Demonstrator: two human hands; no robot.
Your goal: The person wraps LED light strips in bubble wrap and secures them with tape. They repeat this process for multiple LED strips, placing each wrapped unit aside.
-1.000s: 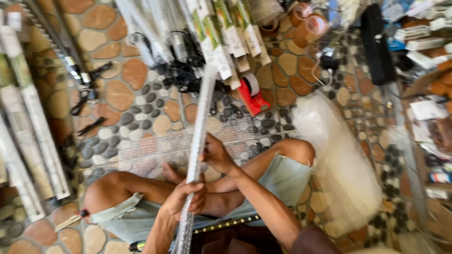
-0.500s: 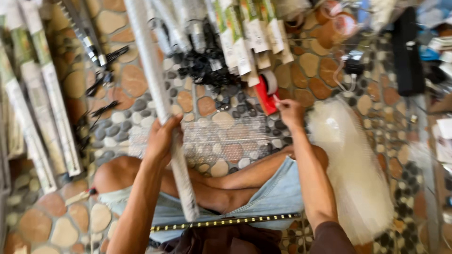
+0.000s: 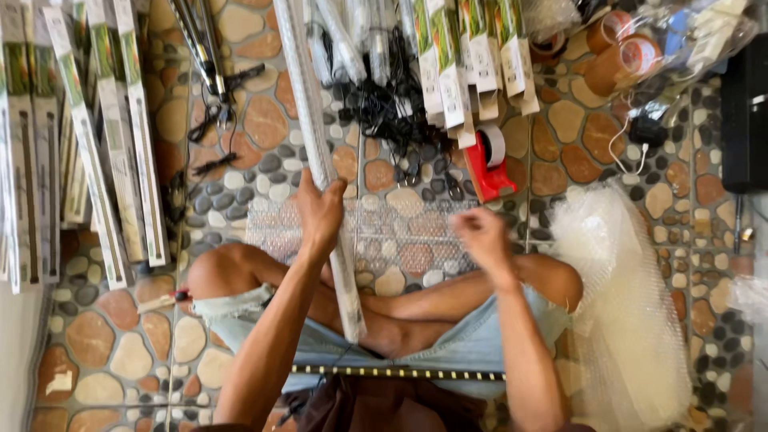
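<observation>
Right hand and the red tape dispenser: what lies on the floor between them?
In the head view, only the far edge of the bubble wrap sheet and bare pebble floor lie between the right hand and the red tape dispenser.

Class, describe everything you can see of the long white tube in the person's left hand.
The long white tube looks wrapped in pale, slightly glossy film. It runs slanted from the top of the picture down to the crossed legs, its lower end resting there. The left hand grips it midway, above a bubble wrap sheet.
</observation>
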